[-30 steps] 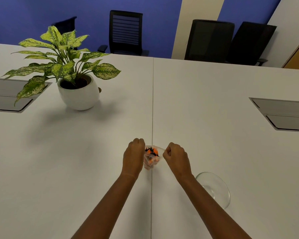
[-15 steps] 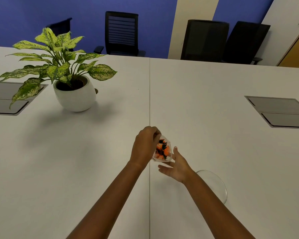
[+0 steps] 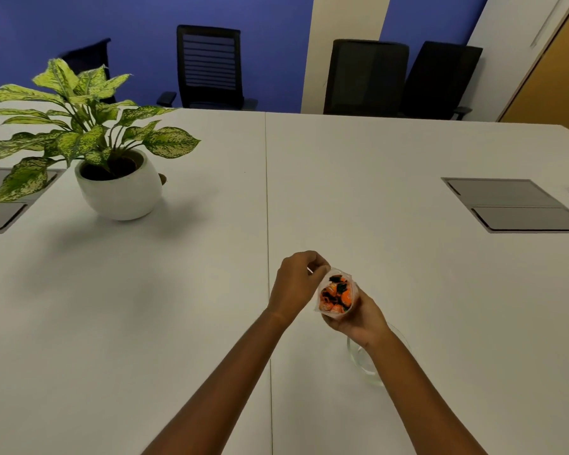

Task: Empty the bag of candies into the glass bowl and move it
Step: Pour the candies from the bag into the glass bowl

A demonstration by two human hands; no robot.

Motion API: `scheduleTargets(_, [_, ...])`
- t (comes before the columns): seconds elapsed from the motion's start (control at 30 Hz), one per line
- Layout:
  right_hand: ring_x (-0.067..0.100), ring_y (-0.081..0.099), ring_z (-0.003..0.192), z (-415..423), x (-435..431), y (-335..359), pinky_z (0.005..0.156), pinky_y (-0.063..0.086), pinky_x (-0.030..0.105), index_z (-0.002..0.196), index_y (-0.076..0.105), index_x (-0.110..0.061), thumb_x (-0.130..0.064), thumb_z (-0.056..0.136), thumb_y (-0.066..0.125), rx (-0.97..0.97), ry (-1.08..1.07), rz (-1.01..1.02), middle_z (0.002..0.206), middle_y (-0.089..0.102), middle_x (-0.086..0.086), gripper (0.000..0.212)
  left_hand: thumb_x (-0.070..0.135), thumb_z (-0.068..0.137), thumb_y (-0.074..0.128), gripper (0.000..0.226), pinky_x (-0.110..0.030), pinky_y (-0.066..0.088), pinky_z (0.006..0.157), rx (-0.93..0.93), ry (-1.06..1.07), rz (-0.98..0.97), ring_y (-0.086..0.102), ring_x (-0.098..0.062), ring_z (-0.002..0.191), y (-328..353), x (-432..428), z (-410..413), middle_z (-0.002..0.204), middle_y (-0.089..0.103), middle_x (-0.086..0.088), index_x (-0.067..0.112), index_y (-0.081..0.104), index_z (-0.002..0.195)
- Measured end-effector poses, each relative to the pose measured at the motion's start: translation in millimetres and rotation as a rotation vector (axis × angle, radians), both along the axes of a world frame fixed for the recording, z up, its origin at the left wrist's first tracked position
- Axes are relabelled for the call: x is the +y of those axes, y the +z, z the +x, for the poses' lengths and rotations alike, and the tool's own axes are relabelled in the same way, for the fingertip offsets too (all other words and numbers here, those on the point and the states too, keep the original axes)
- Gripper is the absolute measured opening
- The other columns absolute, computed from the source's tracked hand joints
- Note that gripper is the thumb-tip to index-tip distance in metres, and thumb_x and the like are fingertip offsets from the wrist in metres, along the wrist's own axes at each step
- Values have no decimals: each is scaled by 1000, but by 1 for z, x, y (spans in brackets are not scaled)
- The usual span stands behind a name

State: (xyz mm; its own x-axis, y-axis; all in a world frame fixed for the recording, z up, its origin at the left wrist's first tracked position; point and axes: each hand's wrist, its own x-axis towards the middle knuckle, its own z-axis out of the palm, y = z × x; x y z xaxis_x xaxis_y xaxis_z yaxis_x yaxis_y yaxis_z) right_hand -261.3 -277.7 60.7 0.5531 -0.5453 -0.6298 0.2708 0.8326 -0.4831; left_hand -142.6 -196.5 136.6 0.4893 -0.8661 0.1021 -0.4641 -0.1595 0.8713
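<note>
Nearest you, the bowl (image 3: 368, 366) sits on the table (image 3: 178, 323) just right of the seam, empty as far as the glass shows and partly hidden under your right forearm. Just beyond it, your right hand (image 3: 355, 318) cups the bag (image 3: 336, 293) from below, fingers curled round its bottom end. The bag is held above the table, a little farther than the bowl, packed with orange and dark candies. Its long axis runs roughly near to far, tilted, with the mouth end at the far-left, where your left hand (image 3: 296, 284) pinches the top edge between closed fingertips; you cannot tell from here whether the mouth is open. To do this step well, first make sure the mouth is open, then bring the bag back over the middle of the bowl before tipping. Keep the right hand under the bottom end and raise it, so the mouth points down into the glass. Tip slowly, since wrapped candies may bounce off the rim.
</note>
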Motion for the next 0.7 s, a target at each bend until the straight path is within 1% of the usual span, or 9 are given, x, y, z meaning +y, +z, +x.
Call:
scheduleTargets(0.1, [27,55,87,-22,-11,4,71,47,41,98,59,-16,-34,95,40,114,-86,-61,100,58,12,27,13,90,54,20,-26,48,71,81,-17,22,59,-16,78,-11,-6,-17,98,71,-17,0,67,95])
scheduleTargets(0.2, [26,54,92,-45,-21,7,74,45,40,86,61,-20,-33,94,41,195,-172,-122,101,57,8,25,20,94,47,27,-39,51,86,253,-35,110,63,-28,93,-26,-9,-34,102,67,-20,0,64,101])
scheduleTargets(0.27, [24,55,93,-62,-27,9,82,43,42,84,62,-23,-32,94,42,268,-208,-186,99,58,5,25,25,97,41,25,-39,48,83,368,-61,224,55,-24,87,-39,-9,-42,91,57,-17,8,56,87])
scheduleTargets(0.33, [21,57,85,-77,-30,9,79,44,41,85,64,-21,-31,95,40,359,-216,-271,94,61,4,28,30,98,35,30,-33,40,79,538,-57,336,46,-19,84,-50,-9,-49,84,49,-10,13,47,76])
scheduleTargets(0.37, [22,57,86,-83,-31,8,77,44,39,90,65,-18,-31,96,39,420,-219,-320,95,61,5,29,32,99,33,33,-33,40,81,633,-50,374,46,-19,85,-54,-8,-52,84,48,-6,14,49,76])
scheduleTargets(0.43, [23,54,93,-93,-30,4,73,45,36,100,65,-14,-28,95,40,566,-234,-450,102,59,7,29,36,99,29,41,-38,42,96,773,-43,440,49,-22,99,-63,-8,-58,103,51,-7,6,55,107])
scheduleTargets(0.5, [23,55,91,-99,-27,0,71,46,34,99,66,-11,-23,94,41,694,-238,-617,103,61,11,29,39,99,25,54,-42,37,107,831,-39,493,44,-29,119,-69,-8,-62,126,46,-13,-1,42,131])
scheduleTargets(0.6, [22,59,85,-101,-17,-4,75,51,34,93,68,-16,-19,94,41,847,-203,-853,103,66,16,27,40,99,19,58,-47,34,109,884,-63,516,34,-36,135,-73,-9,-67,146,36,-19,-1,36,135])
scheduleTargets(0.7, [27,60,97,-100,-5,-7,87,50,39,99,68,-13,-17,96,42,914,-167,-1037,103,66,15,27,39,99,16,58,-48,34,109,907,-74,513,36,-36,134,-74,-11,-69,146,37,-19,-3,41,131])
